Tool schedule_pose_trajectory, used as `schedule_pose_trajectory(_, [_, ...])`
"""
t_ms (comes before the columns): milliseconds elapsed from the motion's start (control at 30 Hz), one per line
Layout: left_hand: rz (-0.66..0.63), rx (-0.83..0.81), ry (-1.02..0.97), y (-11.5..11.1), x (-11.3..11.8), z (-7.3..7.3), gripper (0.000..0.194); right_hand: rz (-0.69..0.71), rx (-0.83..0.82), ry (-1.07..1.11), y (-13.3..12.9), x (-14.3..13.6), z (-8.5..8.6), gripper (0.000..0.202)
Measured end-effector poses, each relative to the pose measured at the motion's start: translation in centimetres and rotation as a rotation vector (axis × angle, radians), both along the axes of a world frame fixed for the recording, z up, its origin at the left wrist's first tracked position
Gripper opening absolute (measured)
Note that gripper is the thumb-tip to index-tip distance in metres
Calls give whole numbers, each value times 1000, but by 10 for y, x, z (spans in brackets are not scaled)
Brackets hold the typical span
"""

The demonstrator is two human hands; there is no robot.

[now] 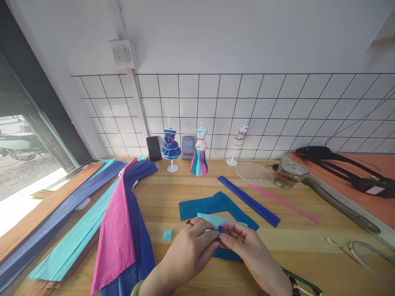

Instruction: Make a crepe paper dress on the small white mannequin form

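- Left hand [188, 250] and right hand [247, 246] are meeting near the counter's [173, 193] front edge, fingers pinching closed on a light blue paper piece [212, 220].
- Teal paper strip [212, 205] is lying underneath.

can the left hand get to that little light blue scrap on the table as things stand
Probably yes. The small light blue scrap lies on bare wood just left of the left hand, nothing between them; but its fingers are pinching the light blue paper with the right hand.

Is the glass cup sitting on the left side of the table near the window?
No, the glass cup stands on the table's right side, beside the clear round lid.
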State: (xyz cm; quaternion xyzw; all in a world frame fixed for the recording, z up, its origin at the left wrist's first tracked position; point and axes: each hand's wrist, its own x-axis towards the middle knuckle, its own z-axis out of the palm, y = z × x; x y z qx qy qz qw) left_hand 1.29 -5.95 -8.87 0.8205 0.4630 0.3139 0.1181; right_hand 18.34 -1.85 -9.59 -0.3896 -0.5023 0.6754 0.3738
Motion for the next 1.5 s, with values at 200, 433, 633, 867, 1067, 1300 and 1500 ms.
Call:
schedule_pose_trajectory(200, [60, -156, -393, 1, -7, 5, 23, -10, 23, -38, 2, 4, 1, 32])
schedule_pose_trajectory(433, [660, -419, -133, 16, -62, 12, 31, 20, 23, -127, 1, 8, 0, 33])
schedule_pose_trajectory(633, [647, -588, 131, 9, -95, 1, 19, 67, 109, -231, -2, 7, -3, 33])
schedule_pose_trajectory(867, [504, -615, 115, 10, -90, -3, 13, 84, 231, -235, -4, 3, -10, 27])
schedule_pose_trajectory(1067, [329, -618, -141, 14, -59, 8, 24, 133, 195, -196, -10, 0, -14, 27])
schedule_pose_trajectory(1300, [50, -614, -322, 6, -9, 4, 27, 57, 169, -155, -11, -3, -23, 47])
schedule_pose_trajectory(1500, [46, -522, -437, 3, -5, -1, 18, 103, 232, -267, -7, 0, -16, 30])
